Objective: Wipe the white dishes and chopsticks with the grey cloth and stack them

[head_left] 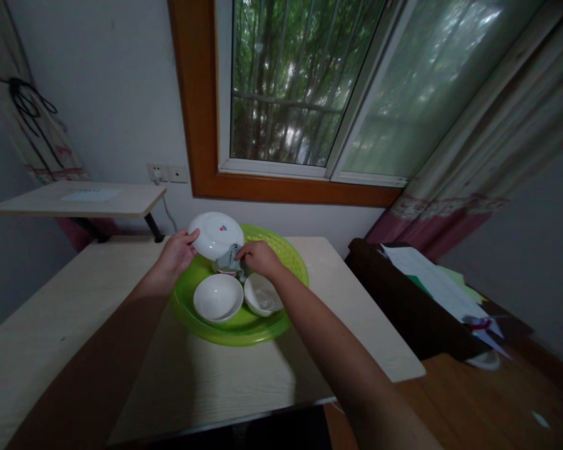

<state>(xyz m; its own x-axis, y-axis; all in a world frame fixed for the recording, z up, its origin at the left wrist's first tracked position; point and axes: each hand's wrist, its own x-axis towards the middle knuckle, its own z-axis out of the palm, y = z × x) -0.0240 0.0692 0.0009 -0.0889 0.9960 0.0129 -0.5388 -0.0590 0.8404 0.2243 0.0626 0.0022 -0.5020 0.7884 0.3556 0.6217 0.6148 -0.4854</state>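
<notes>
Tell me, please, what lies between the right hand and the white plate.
In the head view, a grey cloth lies there, pinched in the right hand and overlapping the edge of the white plate.

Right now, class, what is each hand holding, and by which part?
Left hand: the plate, by its left rim. Right hand: the cloth, bunched at the plate's lower-right edge.

Over the bench [356, 312], the left forearm [134, 312] and right forearm [328, 337] converged toward its far edge, both bare. The left hand [181, 251] was curled in a grip, thumb uppermost; the right hand [259, 256] pinched, its fingers pointing left.
</notes>
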